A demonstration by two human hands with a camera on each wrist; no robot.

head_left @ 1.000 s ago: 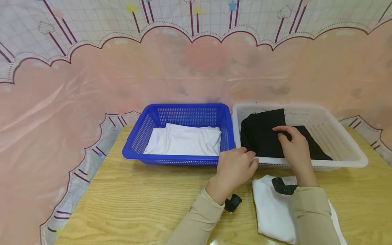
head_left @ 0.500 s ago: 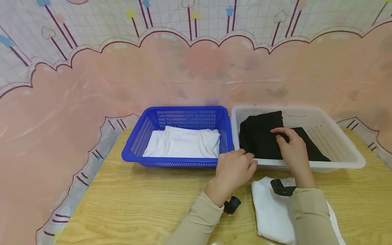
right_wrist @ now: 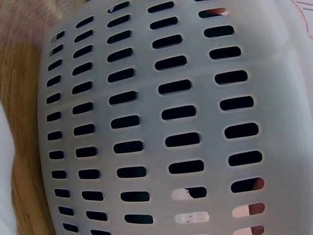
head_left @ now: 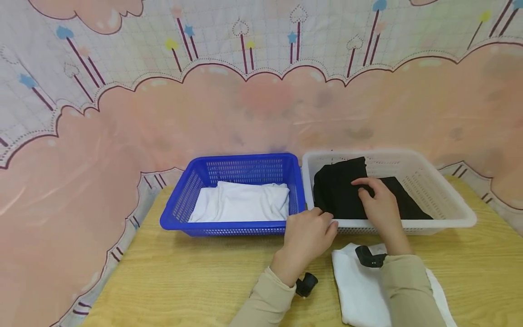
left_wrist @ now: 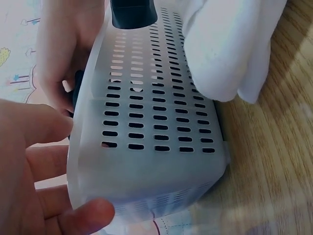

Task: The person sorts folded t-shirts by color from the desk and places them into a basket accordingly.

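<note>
Black garment lies folded in the white basket, which stands on the wooden table just right of the blue basket (that one holds a folded white cloth). Going rightward, the left hand rests at the white basket's near left corner, fingers loosely curled by the rim; whether it grips the rim I cannot tell. The right hand reaches over the near wall, its relaxed fingers lying on the black garment. Below it, on the table, a second folded white cloth lies under the right sleeve.
</note>
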